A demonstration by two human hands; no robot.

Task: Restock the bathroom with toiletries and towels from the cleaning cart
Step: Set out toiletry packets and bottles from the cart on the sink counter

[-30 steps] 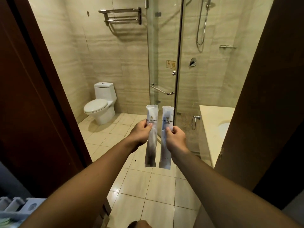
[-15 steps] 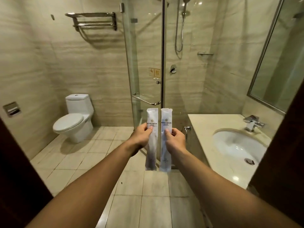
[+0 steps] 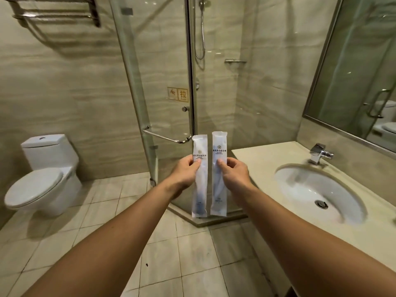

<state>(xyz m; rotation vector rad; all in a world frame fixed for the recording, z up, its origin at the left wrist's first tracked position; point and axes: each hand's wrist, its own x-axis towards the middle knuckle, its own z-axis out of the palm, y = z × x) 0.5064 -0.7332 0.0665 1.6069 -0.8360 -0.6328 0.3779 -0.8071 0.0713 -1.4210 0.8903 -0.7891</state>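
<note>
Your left hand (image 3: 186,170) pinches the left sachet (image 3: 199,175) between thumb and curled fingers, about a third of the way down its length; your right hand (image 3: 234,170) pinches the right sachet (image 3: 219,174) at the same height in the same manner. Both sachets are long, white, sealed packets with a small emblem and a line of print just above your thumbs; they hang upright, side by side, close together but not touching, held out in front of you at arm's length. What each packet contains cannot be read off. Directly behind the sachets stands the glass shower enclosure (image 3: 137,86), its door handle (image 3: 167,137) just above and left of your left hand, and a warning sticker (image 3: 177,94) higher on the glass. To the right of your right hand, near it, begins the pale vanity counter (image 3: 257,168); the oval sink basin (image 3: 317,191) is set into it further right, with a chrome faucet (image 3: 320,154) beyond the basin against the wall. A framed mirror (image 3: 360,67) hangs above the counter. Well to the left of your left hand sits the white toilet (image 3: 42,176), lid closed, and high above it a metal towel rack (image 3: 55,11) on the tiled wall. Below your forearms lies the tiled floor (image 3: 162,254).
</note>
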